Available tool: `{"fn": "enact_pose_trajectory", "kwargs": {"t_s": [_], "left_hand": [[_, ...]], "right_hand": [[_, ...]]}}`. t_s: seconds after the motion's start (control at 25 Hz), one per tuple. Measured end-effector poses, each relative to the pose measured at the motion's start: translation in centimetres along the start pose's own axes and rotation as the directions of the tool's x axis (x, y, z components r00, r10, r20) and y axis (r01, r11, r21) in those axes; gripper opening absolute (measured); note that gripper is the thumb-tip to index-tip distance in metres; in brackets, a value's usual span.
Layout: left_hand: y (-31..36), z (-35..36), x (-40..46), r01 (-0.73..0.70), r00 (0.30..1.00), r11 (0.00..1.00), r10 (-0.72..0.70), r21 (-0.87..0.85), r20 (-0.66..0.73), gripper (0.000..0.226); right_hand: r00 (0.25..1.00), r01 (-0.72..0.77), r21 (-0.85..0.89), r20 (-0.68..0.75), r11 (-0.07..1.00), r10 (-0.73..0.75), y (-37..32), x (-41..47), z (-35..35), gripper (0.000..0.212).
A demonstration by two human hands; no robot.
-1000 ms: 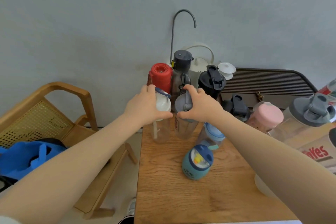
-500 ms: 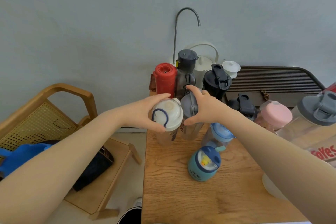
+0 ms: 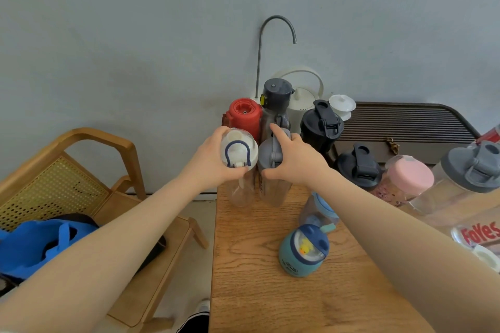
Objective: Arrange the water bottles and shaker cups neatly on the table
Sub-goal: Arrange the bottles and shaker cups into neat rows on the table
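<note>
My left hand (image 3: 209, 161) grips a clear bottle with a white lid and blue loop (image 3: 238, 153) near the wooden table's (image 3: 251, 278) far left corner. My right hand (image 3: 296, 161) grips the grey-lidded bottle (image 3: 267, 157) standing right beside it, the two lids touching. Behind them stand a red bottle (image 3: 244, 116) and a dark grey-capped bottle (image 3: 276, 97). A black shaker (image 3: 320, 123) is to the right. Closer to me sit a teal kids' bottle (image 3: 303, 250) and a light-blue-lidded bottle (image 3: 320, 211).
On the right are a black-lidded cup (image 3: 358, 166), a pink-lidded bottle (image 3: 405, 177), a large grey-lidded shaker (image 3: 470, 173) and a labelled jar (image 3: 479, 232). A white kettle (image 3: 304, 100) and gooseneck tap (image 3: 270, 43) stand at the wall. A wooden chair (image 3: 89, 143) with a blue bag (image 3: 40, 243) is on the left.
The white-lidded bottle has tipped toward me so its lid top now faces the camera. Both hands have stayed on the same two bottles, pressed together.
</note>
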State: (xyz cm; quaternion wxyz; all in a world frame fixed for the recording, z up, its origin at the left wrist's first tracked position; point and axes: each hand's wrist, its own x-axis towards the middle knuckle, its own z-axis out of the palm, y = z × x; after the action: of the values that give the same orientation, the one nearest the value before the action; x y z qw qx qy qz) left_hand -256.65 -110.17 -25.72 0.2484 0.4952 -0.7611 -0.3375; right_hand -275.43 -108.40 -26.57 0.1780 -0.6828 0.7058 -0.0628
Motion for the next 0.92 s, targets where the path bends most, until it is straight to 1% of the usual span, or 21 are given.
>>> {"fn": "enact_pose_trajectory", "kwargs": {"t_s": [0.16,0.24,0.28,0.32,0.36,0.4,0.44,0.48,0.52,0.56,0.6,0.64,0.68,0.72,0.76,0.84,0.88,0.92], "left_hand": [[0.0,0.1,0.3,0.013,0.999,0.999,-0.012,-0.043,0.036,0.081],[0.1,0.3,0.0,0.019,0.999,0.999,-0.016,-0.051,0.045,0.085],[0.2,0.4,-0.2,0.024,0.999,0.999,-0.021,-0.047,0.047,0.089],[0.3,0.6,-0.4,0.034,0.998,0.999,-0.032,-0.043,0.054,0.094],[0.5,0.7,-0.6,0.048,0.997,0.998,-0.046,-0.038,0.057,0.099],[0.7,0.8,-0.8,0.065,0.997,0.997,-0.064,-0.032,0.05,0.104],[0.9,0.9,-0.9,0.076,0.997,0.997,-0.076,-0.015,0.027,0.107],[1.1,1.0,-1.1,0.072,0.997,0.997,-0.072,0.026,-0.013,0.107],[1.5,1.1,-1.3,0.05,0.997,0.994,-0.044,0.092,-0.067,0.105],[2.1,1.5,-1.5,0.015,0.992,0.985,0.007,0.172,-0.127,0.1],[2.7,1.9,-1.8,-0.033,0.98,0.969,0.079,0.246,-0.183,0.093],[3.4,2.5,-2.1,-0.097,0.96,0.948,0.169,0.303,-0.222,0.085],[4.0,3.3,-2.4,-0.174,0.936,0.921,0.264,0.35,-0.232,0.076],[4.6,4.2,-2.7,-0.25,0.913,0.886,0.349,0.39,-0.208,0.067],[5.1,5.3,-2.9,-0.321,0.894,0.85,0.417,0.417,-0.162,0.06],[5.7,7.3,-3.1,-0.425,0.867,0.796,0.495,0.431,-0.059,0.053],[5.8,8.2,-3.1,-0.442,0.863,0.787,0.504,0.431,-0.035,0.05],[5.9,8.8,-3.2,-0.435,0.866,0.787,0.499,0.437,-0.037,0.049]], "right_hand": [[0.999,-0.002,-0.052,0.04,0.999,0.004,0.3,-0.3,-0.1,0.112],[0.997,-0.004,-0.044,0.074,0.999,0.007,0.5,-0.5,-0.4,0.119],[0.996,0.023,-0.017,0.087,1.0,-0.021,0.7,-0.8,-0.8,0.117],[0.996,0.06,0.02,0.068,0.998,-0.061,1.0,-1.2,-1.4,0.111],[0.996,0.094,0.052,-0.001,0.994,-0.094,1.7,-1.5,-2.3,0.101],[0.989,0.107,0.065,-0.107,0.992,-0.1,2.7,-1.9,-3.2,0.088],[0.975,0.084,0.058,-0.212,0.995,-0.07,4.0,-2.2,-4.0,0.075],[0.96,0.022,0.037,-0.281,0.999,-0.011,5.5,-2.6,-4.7,0.064],[0.952,-0.059,0.005,-0.301,0.998,0.058,7.0,-3.1,-5.1,0.057],[0.954,-0.124,-0.035,-0.277,0.992,0.11,8.3,-3.9,-5.2,0.054],[0.964,-0.142,-0.073,-0.235,0.987,0.122,9.2,-4.6,-5.1,0.052],[0.977,-0.11,-0.094,-0.195,0.99,0.09,9.8,-5.4,-4.7,0.051],[0.988,-0.038,-0.094,-0.155,0.995,0.023,9.9,-6.2,-4.3,0.051],[0.994,0.048,-0.079,-0.094,0.996,-0.055,9.7,-7.0,-3.9,0.053],[0.994,0.113,-0.074,0.003,0.991,-0.114,9.4,-7.7,-3.5,0.058],[0.969,0.176,-0.134,0.198,0.975,-0.147,8.6,-8.3,-2.5,0.073],[0.961,0.187,-0.167,0.237,0.968,-0.145,8.4,-8.5,-2.0,0.078],[0.961,0.191,-0.184,0.235,0.964,-0.145,8.3,-8.5,-1.7,0.079]]}}
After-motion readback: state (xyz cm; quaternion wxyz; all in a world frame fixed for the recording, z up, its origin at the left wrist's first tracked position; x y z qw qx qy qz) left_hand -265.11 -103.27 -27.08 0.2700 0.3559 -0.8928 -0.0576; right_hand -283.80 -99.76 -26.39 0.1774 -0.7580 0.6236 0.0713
